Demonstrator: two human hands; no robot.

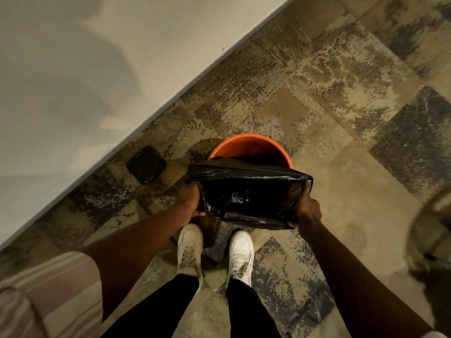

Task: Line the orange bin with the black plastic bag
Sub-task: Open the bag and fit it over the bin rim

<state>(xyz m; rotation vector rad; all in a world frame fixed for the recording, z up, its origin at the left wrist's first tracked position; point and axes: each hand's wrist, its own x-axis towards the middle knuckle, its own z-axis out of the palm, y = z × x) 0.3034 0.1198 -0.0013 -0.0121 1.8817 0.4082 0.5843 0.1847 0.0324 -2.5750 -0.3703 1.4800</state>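
Observation:
An orange bin (246,145) stands on the patterned carpet just ahead of my feet. I hold the black plastic bag (246,191) stretched open above its near side, so the bag hides the front half of the rim. My left hand (189,201) grips the bag's left edge. The bag's right edge is held by my right hand (308,211), fingers tucked inside the mouth. The bag's mouth gapes upward and its crumpled inside is visible.
A pale wall with a baseboard (146,115) runs diagonally along the left. A flat black square object (146,164) lies on the carpet left of the bin. My white shoes (214,252) stand close behind the bin. A blurred object (432,230) sits at the right edge.

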